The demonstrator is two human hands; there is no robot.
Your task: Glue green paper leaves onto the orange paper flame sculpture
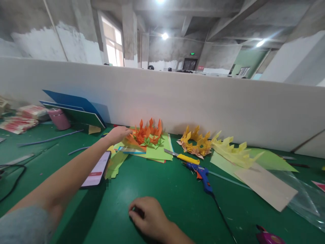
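Note:
My left hand [117, 134] reaches far forward and rests on the edge of a stack of green and yellow paper sheets [154, 151], beside an orange folded-paper crown [147, 133]. Its fingers are curled on the paper's edge. My right hand [149, 215] lies near me on the green table [162, 189], its fingers curled inward over something small and dark that I cannot make out. A phone [97, 170] with a lit screen lies under my left forearm.
A yellow-orange paper crown [195, 142] and a pale yellow one [232, 150] stand to the right. A yellow utility knife [184, 157] and a blue glue gun [201, 174] lie in the middle. Clear plastic [304, 196], blue boards [73, 105], a pink cup [59, 118], a white partition [228, 105].

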